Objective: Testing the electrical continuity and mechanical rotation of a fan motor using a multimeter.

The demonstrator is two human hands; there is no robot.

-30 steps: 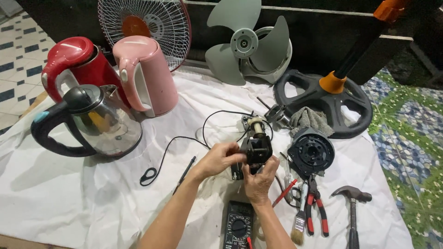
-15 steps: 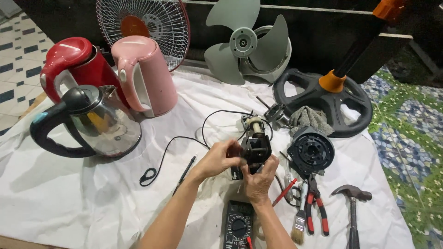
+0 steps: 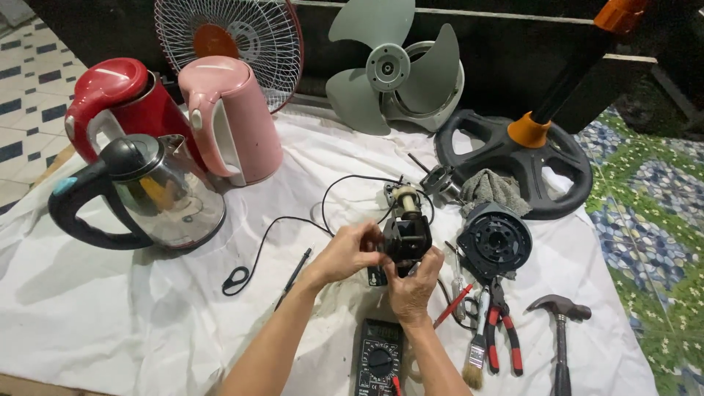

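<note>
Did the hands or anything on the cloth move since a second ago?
Hardly anything. Both hands, left hand and right hand, keep gripping the black fan motor just as before; nothing was picked up or let go. The three kettles, fan blade, multimeter, pliers and hammer lie where they were.

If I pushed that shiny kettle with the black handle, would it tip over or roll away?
Probably not. The steel kettle stands upright on a wide, flat base on the white cloth, so it would likely slide rather than roll. Its big black handle juts out on one side, so a push there might turn it. The polished metal looks slippery.
</note>
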